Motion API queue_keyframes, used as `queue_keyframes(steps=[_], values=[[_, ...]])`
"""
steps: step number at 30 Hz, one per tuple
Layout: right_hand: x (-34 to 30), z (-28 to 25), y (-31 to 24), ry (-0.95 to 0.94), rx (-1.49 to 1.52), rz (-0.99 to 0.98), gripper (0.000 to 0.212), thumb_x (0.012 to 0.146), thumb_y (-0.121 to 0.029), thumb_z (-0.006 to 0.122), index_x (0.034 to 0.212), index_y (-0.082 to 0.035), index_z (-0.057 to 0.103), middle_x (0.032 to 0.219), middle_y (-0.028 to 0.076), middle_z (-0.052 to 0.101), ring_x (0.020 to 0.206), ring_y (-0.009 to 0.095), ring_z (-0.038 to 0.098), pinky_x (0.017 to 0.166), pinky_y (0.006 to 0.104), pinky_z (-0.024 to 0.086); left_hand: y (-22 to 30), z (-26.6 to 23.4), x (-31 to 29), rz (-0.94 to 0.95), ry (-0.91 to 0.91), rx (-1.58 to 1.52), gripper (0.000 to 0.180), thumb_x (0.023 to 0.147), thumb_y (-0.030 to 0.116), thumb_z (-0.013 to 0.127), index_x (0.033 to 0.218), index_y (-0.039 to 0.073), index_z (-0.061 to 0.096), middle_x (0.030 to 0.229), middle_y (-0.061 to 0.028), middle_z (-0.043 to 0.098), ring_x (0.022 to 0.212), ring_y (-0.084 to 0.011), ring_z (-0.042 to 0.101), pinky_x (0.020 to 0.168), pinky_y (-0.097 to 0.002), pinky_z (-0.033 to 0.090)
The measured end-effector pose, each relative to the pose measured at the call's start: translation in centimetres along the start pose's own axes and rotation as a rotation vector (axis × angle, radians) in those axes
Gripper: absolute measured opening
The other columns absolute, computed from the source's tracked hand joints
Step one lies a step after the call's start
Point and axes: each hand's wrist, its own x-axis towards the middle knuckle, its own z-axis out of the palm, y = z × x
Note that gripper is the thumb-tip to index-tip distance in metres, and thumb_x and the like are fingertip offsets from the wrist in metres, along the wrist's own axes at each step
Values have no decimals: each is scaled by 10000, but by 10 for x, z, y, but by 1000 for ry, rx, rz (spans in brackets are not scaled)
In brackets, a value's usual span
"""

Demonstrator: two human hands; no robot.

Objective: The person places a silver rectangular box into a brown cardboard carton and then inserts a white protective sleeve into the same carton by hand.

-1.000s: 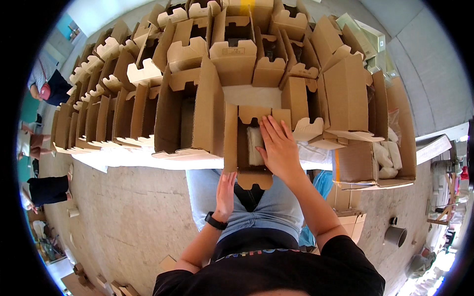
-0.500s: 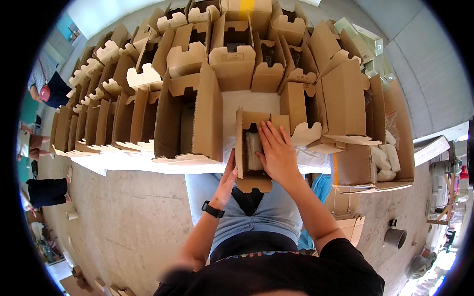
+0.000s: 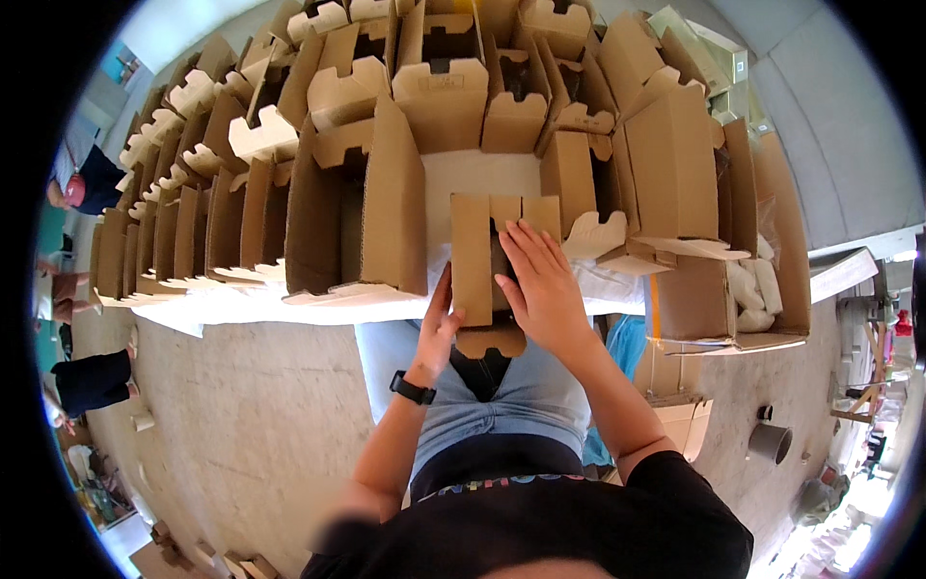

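Right in front of me, at the table's near edge, a small brown cardboard box (image 3: pixel 473 251) has its left flap folded inward over the opening. My left hand (image 3: pixel 440 323) holds the box's left side, the fingers along the wall and the thumb by the flap's lower corner. Flat across the right flap lies my right hand (image 3: pixel 540 280), fingers stretched out and pointing away from me. A dark gap shows between the flaps; what lies inside is mostly hidden. The notched end flap (image 3: pixel 490 342) sticks out toward me.
Several open cardboard boxes (image 3: pixel 439 101) stand in rows on the white-covered table (image 3: pixel 473 174). A larger open box (image 3: pixel 338 222) is at the left. White packets (image 3: pixel 752 294) fill a carton (image 3: pixel 694 304) at the right. A grey bin (image 3: pixel 770 443) stands on the floor. People are at the far left.
The box's left flap has come down over the opening, covering the pale wrapped item seen inside before. My left thumb now rests by that flap. The whole view has shifted slightly.
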Motion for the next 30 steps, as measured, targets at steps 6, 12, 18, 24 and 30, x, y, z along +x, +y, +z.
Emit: queue_keyframes(steps=[6, 12, 18, 24, 30], values=[[-56, -10, -40, 173, 341, -197, 394, 775, -5, 600, 1168, -8, 572, 1256, 151, 543, 1172, 306, 528, 959, 392, 451, 7, 3, -6, -22, 40, -61, 750, 846, 223, 531, 1463, -22, 182, 1510, -153, 246, 1406, -244, 208, 1127, -345, 162], [-118, 11, -65, -114, 430, -225, 442, 736, -15, 601, 1177, -16, 570, 1275, 130, 537, 1188, 267, 520, 986, 392, 430, 6, 4, -4, -40, 40, -51, 749, 845, 249, 532, 1463, -11, 199, 1507, -148, 257, 1399, -238, 227, 1125, -344, 169], [-120, 22, -59, -86, 191, -11, 493, 806, -69, 593, 1284, 3, 495, 1357, 160, 465, 1247, 303, 460, 1039, 432, 357, 9, 4, -6, -56, 56, -32, 733, 855, 252, 531, 1465, 1, 212, 1501, -144, 272, 1390, -234, 248, 1117, -346, 194], [-105, 24, -54, -68, 113, -14, 480, 848, -80, 523, 1310, 36, 462, 1406, 165, 411, 1312, 280, 394, 1071, 412, 319, 13, 5, -6, -73, 70, -26, 708, 865, 230, 513, 1468, 14, 212, 1501, -137, 276, 1391, -228, 248, 1110, -346, 218], [-101, 27, -56, -122, 49, 29, 505, 867, -114, 491, 1340, 48, 414, 1429, 178, 376, 1328, 292, 371, 1079, 405, 309, 3, 0, -5, -48, 50, -45, 670, 889, 201, 479, 1469, 11, 202, 1514, -128, 249, 1401, -226, 223, 1125, -338, 186]])
